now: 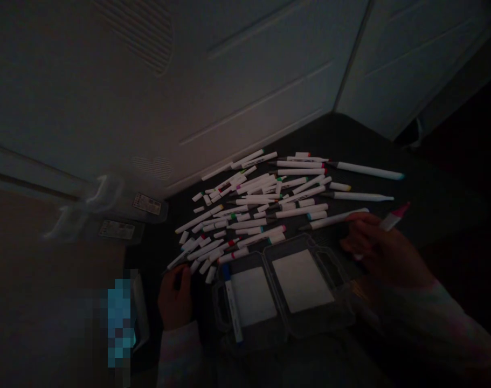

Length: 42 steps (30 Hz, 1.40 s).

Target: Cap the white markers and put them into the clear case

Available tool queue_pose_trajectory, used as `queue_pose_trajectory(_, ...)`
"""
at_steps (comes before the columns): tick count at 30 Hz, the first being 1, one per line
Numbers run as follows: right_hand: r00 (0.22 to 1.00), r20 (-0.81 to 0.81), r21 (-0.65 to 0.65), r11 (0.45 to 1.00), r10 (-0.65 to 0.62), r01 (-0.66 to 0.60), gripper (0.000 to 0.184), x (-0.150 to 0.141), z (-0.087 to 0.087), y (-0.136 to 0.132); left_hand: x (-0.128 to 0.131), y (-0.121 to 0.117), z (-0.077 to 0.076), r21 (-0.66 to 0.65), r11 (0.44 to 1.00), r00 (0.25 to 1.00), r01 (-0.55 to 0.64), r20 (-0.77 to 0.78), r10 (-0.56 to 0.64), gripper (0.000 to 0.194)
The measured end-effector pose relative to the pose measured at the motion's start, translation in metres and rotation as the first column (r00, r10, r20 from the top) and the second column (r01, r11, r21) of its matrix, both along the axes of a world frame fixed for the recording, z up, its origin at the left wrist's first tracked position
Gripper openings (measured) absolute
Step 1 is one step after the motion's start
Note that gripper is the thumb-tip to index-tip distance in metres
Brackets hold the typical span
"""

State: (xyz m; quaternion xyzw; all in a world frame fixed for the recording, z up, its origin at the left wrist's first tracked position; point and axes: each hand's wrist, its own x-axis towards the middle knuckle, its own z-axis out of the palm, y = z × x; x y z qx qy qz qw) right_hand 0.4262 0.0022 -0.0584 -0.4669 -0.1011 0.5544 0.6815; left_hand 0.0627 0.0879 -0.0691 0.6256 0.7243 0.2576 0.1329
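Head view, print: marks on the blue-capped marker (pixel 234 310) and two labels (pixel 146 203), too dim to read
Markers (pixel 302 210): dozens, too crowded to count, spread over the dark worktop (pixel 435 188)
Case (pixel 284 321): one, clear, opened flat, a white sheet (pixel 304 280) in each half, blue-capped marker lying on the left
Right hand (pixel 372 240): fingers curled, pinching one pink-tipped marker (pixel 392 218)
Left hand (pixel 175 295): fingers bent, beside the markers' near left edge; cannot tell if gripping

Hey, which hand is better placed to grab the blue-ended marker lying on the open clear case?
Probably the left hand: it's nearer that blue-ended marker, while the right hand holds a pink-ended marker.
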Motion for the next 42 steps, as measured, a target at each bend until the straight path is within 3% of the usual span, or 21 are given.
queue_pose_trajectory(7, 1.0, -0.017, -0.069, 0.997, -0.024, 0.023, 0.005, 0.002, 0.004, 0.002, 0.002, -0.002, -0.001, 0.016, 1.0, 1.0, -0.004, -0.003, 0.004, 0.034)
queue_pose_trajectory(16, 0.999, -0.039, -0.063, 0.997, -0.038, 0.035, 0.006, 0.003, 0.005, 0.002, 0.002, -0.002, 0.0, 0.016, 1.0, 1.0, 0.014, -0.02, -0.014, 0.032)
queue_pose_trajectory(24, 0.998, 0.048, -0.112, 0.993, -0.034, 0.039, 0.007, 0.002, 0.011, 0.006, 0.003, -0.003, -0.001, 0.027, 0.999, 1.0, 0.021, -0.018, -0.02, 0.03)
queue_pose_trajectory(42, 0.999, 0.008, -0.098, 0.994, -0.037, 0.038, 0.006, 0.002, 0.008, 0.004, 0.003, -0.003, -0.002, 0.034, 0.999, 1.0, 0.021, -0.003, -0.021, 0.031)
